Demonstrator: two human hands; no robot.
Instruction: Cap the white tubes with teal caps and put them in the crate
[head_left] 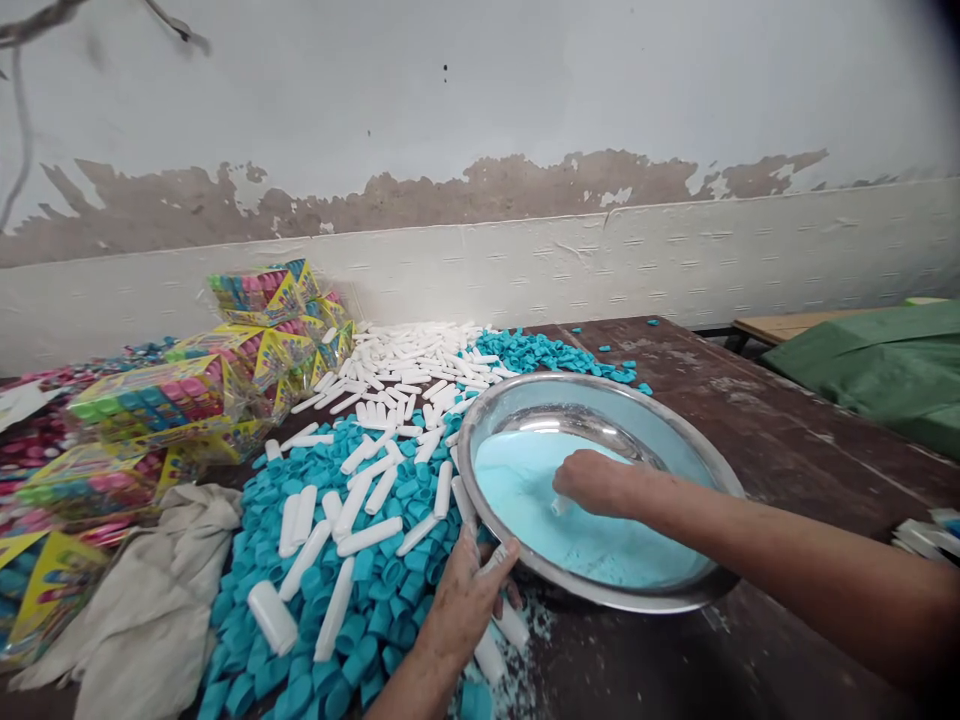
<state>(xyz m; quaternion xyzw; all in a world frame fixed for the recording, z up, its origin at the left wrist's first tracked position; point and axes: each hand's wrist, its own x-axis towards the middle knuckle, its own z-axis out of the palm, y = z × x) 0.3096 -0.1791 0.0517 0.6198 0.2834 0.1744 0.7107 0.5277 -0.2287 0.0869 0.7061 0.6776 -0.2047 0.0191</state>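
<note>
A wide metal basin (720, 470) holds pale blue powder (517, 480). My right hand (600, 482) reaches inside it, fingers closed low over the powder. The whitish end of a small tube (559, 505) shows beneath those fingers; the rest is hidden. At the basin's near left edge, my left hand (472, 575) grips the rim, its fingers partly hidden and dusted with powder. Beside that hand lie white plastic tubes (369, 537) on a heap of teal caps (360, 655). One tube stands against the basin wall just above the left fingers.
Clear packs of colourful markers (154, 400) are stacked at the left, with a beige cloth (150, 610) in front. More white tubes (412, 350) and teal caps (547, 352) lie behind. The dark table (795, 450) carries spilled powder. A green cover (877, 360) lies at right.
</note>
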